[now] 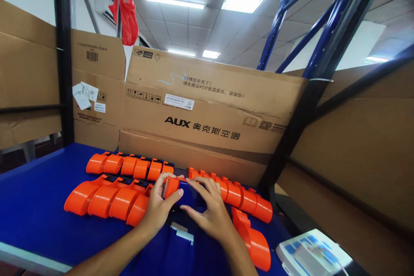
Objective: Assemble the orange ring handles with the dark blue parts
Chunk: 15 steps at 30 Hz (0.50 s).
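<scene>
Your left hand [157, 208] has fingers and thumb closed around one orange tape dispenser [170, 185], holding it at the middle of the blue table [35, 207], just in front of the cardboard wall. Your right hand [211, 213] lies flat, fingers spread, over the dark blue part beside that dispenser; it's touching, but I can't tell if it grips anything.

Around it: a back row of orange dispensers [129, 164] and a front row [106, 198] to the left, the front row touching your left hand. Another row [242, 198] runs right, with one loose dispenser [255, 241] near your right wrist. A small white piece [183, 231] lies on the table between your forearms. A white and blue device [312, 252] sits at bottom right.

Big carton [207, 112] stands right behind the work area, printed "AUX" plus Chinese characters, with a white barcode sticker. A red plastic bag [126, 13] hangs from the rack post, upper left. Blue rack braces [326, 21] cross at upper right.
</scene>
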### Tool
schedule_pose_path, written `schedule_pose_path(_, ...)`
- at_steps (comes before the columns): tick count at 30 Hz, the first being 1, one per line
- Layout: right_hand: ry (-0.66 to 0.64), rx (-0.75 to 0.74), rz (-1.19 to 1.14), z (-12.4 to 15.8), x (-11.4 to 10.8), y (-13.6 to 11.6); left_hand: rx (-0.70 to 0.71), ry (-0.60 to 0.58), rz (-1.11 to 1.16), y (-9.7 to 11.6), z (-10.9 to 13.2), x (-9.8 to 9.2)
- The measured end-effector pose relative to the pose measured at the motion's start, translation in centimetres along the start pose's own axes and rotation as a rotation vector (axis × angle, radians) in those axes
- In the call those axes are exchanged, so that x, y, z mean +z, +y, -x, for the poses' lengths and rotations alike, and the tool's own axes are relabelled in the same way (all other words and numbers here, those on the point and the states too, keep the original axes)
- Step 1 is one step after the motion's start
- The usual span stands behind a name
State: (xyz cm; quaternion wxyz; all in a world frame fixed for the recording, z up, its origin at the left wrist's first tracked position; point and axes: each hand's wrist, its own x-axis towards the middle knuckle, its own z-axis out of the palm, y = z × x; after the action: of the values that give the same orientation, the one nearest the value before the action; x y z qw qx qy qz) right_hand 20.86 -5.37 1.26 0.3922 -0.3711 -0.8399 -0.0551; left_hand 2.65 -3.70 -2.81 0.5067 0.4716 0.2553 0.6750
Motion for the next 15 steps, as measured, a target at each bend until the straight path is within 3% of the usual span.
schedule_pose_path(10,0.015,0.004,-0.015,-0.08,-0.12,-0.53,-0.007,0.001,0.028,-0.08,-0.11,-0.01)
schedule_pose_path(15,0.083,0.138,-0.14,-0.08,-0.14,-0.51,0.032,-0.076,0.01,0.03,0.42,-0.14)
